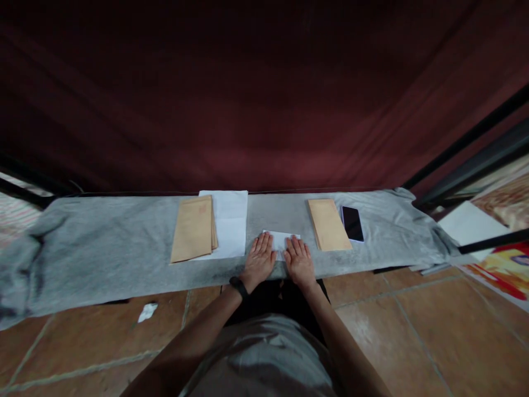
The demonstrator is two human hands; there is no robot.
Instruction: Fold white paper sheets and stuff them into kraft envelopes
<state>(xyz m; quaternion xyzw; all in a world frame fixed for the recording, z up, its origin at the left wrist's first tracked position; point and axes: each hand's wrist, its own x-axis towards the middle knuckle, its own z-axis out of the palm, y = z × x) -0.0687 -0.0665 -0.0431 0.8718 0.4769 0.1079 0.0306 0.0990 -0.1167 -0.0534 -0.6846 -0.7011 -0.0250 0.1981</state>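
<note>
A small white sheet of paper [281, 240], seemingly folded, lies on the grey cloth in front of me. My left hand [259, 259] rests flat on its left part, fingers stretched out, with a black band on the wrist. On the right part lies my right hand [299, 261], palm down with the fingers extended. Both hands cover much of the paper's sides. Left of them, a stack of brown envelopes [192, 229] overlaps larger white sheets [230, 223]. Just right of my right hand is another stack of brown envelopes [329, 225].
A dark-screened phone [352, 224] lies beside the right envelopes. Grey cloth [124, 237] covers the long narrow bench. A dark red curtain [264, 110] hangs behind it. On the tiled floor are a crumpled white scrap [147, 312] and, at far right, a colourful printed sheet [502, 270].
</note>
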